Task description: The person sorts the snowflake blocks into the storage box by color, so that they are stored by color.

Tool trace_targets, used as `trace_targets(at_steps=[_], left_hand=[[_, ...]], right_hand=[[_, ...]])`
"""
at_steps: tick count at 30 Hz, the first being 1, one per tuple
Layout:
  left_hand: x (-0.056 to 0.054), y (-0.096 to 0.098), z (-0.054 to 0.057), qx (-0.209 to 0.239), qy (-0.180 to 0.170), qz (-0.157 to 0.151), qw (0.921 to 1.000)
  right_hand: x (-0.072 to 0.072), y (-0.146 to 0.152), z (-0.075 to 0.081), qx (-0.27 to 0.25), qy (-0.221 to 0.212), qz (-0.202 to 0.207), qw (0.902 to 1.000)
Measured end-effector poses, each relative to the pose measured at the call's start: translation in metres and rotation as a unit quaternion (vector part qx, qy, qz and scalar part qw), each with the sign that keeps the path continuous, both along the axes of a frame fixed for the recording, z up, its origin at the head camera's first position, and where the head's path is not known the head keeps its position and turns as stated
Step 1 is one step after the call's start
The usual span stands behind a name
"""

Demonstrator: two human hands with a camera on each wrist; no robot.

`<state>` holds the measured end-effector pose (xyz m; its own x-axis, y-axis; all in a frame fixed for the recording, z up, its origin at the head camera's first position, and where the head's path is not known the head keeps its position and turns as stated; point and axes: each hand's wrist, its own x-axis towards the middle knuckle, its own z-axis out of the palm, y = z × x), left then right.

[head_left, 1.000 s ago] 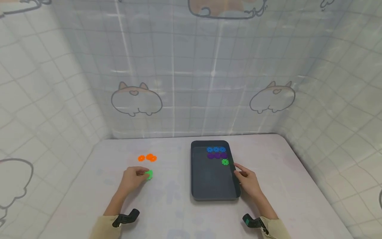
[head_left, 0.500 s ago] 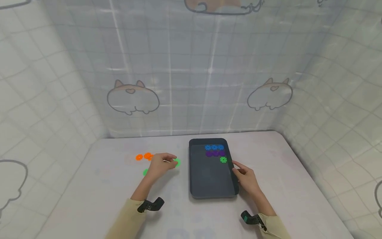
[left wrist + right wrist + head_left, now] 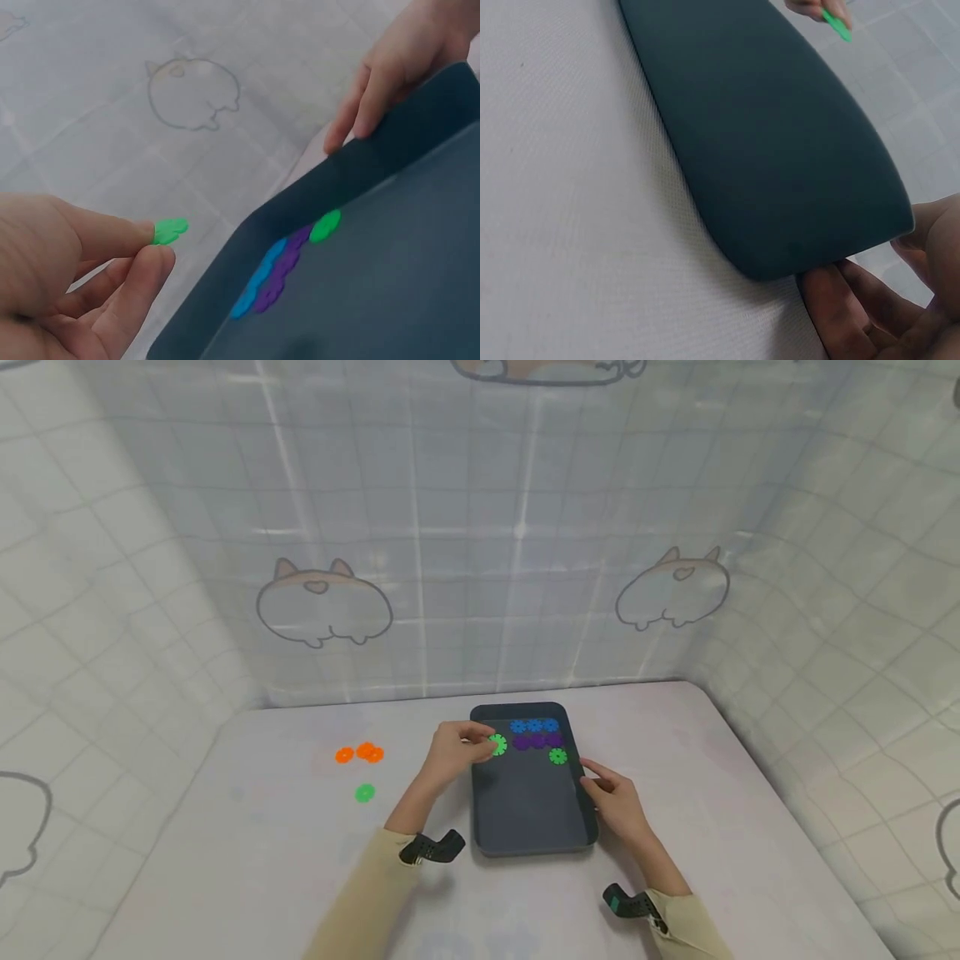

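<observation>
My left hand (image 3: 453, 753) pinches a green flower-shaped disc (image 3: 497, 744) between thumb and forefinger, over the upper left of the dark tray (image 3: 525, 810). In the left wrist view the same disc (image 3: 170, 230) sticks out past the fingertips. On the right side, my right hand (image 3: 617, 797) holds the tray's long wall, its fingers at the rim; the right wrist view shows fingers (image 3: 832, 300) on the wall's outer side. Inside the tray lie a row of blue discs (image 3: 534, 725), a row of purple discs (image 3: 537, 741) and one green disc (image 3: 558, 756).
Left of the tray, a few orange discs (image 3: 365, 750) lie on the pale table (image 3: 247, 860), two of them overlapping. A single green disc (image 3: 364, 792) lies just in front of them. A patterned curtain (image 3: 450, 568) stands behind the table and along both sides.
My left hand has picked up a green disc from the table and carried it right, to over the tray. My right hand stays at the tray's right wall.
</observation>
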<state>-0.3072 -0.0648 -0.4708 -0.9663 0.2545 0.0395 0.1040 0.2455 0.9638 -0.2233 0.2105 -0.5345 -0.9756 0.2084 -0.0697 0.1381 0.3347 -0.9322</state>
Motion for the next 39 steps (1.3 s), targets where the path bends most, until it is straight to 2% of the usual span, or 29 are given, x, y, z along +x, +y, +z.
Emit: trace_targets(at_steps=[6, 12, 17, 24, 39], left_hand=[[-0.004, 0.022, 0.003, 0.011, -0.005, -0.025, 0.9996], [-0.011, 0.041, -0.005, 0.037, -0.020, -0.043, 0.9982], [-0.011, 0.054, -0.011, 0.025, -0.030, -0.047, 0.9981], [-0.012, 0.067, -0.020, 0.029, -0.050, -0.040, 0.9975], [-0.014, 0.082, -0.040, 0.020, -0.065, -0.015, 0.9975]], right_hand=[[-0.001, -0.002, 0.002, -0.003, -0.004, 0.004, 1.0000], [0.000, -0.002, 0.002, -0.002, 0.000, 0.003, 1.0000], [0.001, -0.002, 0.001, 0.002, -0.003, 0.000, 1.0000], [0.001, -0.001, 0.001, -0.013, -0.010, 0.002, 0.9999], [0.002, -0.002, 0.003, -0.012, -0.011, 0.001, 0.9999]])
